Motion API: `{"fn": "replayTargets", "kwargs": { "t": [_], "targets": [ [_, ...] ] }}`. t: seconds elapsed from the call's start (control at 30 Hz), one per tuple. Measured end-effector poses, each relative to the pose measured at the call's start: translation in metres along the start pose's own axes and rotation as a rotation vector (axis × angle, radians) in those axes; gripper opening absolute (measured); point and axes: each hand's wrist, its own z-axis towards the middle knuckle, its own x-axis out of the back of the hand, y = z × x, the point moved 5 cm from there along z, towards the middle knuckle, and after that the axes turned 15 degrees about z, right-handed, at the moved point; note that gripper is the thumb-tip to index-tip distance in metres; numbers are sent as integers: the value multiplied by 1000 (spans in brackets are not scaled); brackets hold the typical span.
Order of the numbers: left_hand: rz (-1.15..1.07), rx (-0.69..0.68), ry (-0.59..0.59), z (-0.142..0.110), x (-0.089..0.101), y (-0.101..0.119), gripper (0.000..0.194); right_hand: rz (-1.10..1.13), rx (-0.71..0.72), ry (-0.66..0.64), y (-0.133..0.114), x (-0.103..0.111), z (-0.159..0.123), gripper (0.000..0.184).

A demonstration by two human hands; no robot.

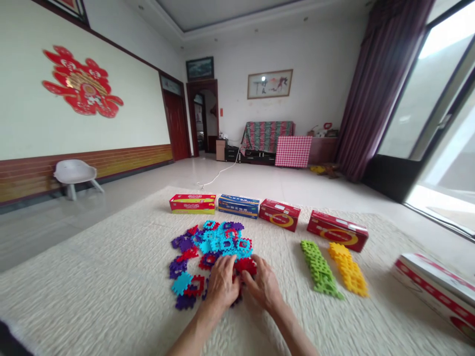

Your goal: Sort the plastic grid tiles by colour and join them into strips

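My left hand (221, 283) and my right hand (262, 285) meet over a red interlocking plastic tile (245, 266), and the fingers of both curl onto it. Its lower part is hidden by my fingers. Around them lies a loose pile of interlocking plastic tiles (210, 257) in purple, cyan and red. A joined cyan group (224, 243) sits just beyond my hands. To my right, apart from both hands, lie a row of green tiles (319, 269) and a row of yellow tiles (348, 270).
Everything lies on a cream textured rug (111, 296). Along its far side stand a red-and-yellow box (192, 203), a blue box (238, 206), and red boxes (279, 215) (337, 230). A large white-and-red box (434, 291) lies at the right. A white chair (75, 174) stands at the left.
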Motion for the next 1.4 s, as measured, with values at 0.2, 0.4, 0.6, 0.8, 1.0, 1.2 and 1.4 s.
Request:
{"fn": "replayTargets", "kwargs": {
  "t": [0.2, 0.4, 0.6, 0.8, 1.0, 1.2, 1.4],
  "targets": [
    [69, 0, -32, -4, -4, -25, 48, -268, -185, -86, -4, -26, 21, 48],
    [164, 23, -77, 1, 0, -29, 37, -279, -186, -115, -1, -29, 22, 44],
    [184, -15, -139, 5, 4, -32, 31, -240, -170, -164, 2, -27, 26, 34],
    [147, 33, -180, 10, 13, -34, 25, -218, -91, -212, 3, -22, 21, 31],
    [167, 20, -226, 12, 17, -30, 34, -161, 19, -223, -5, -18, 14, 27],
    [96, -62, -231, 15, 25, -27, 47, 65, -83, 50, 22, 12, 15, 24],
    [-69, 26, -104, 19, 22, -38, 37, -57, -262, 102, 55, 56, 13, 20]
  ]
}}
